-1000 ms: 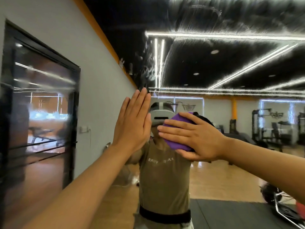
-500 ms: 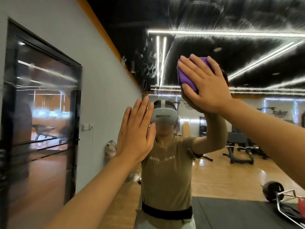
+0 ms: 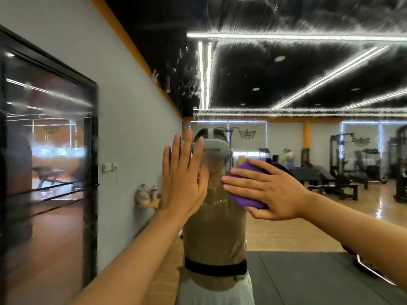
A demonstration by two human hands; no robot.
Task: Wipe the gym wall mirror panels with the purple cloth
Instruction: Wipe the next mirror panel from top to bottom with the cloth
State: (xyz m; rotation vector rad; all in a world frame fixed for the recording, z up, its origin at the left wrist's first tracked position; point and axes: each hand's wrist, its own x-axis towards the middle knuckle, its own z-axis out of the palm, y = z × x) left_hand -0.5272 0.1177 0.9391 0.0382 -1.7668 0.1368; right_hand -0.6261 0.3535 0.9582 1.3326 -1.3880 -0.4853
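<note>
Purple cloth (image 3: pixel 246 186) bunched flat against mirror panel (image 3: pixel 308 150), at chest-to-chin height of reflected person, right of centre. Right hand (image 3: pixel 271 192) spread over cloth, fingers extended leftward, thumb hooked under lower edge; grip presses cloth to glass. Left hand (image 3: pixel 182 183) just left of cloth, apart from it, palm flat on mirror, fingers straight, pointing up; grip released, holding nothing. Streaky smears across upper mirror. Grey wall (image 3: pixel 132 119) at left, black-framed door (image 3: pixel 50 150) beyond. Gym machines reflected at right.
</note>
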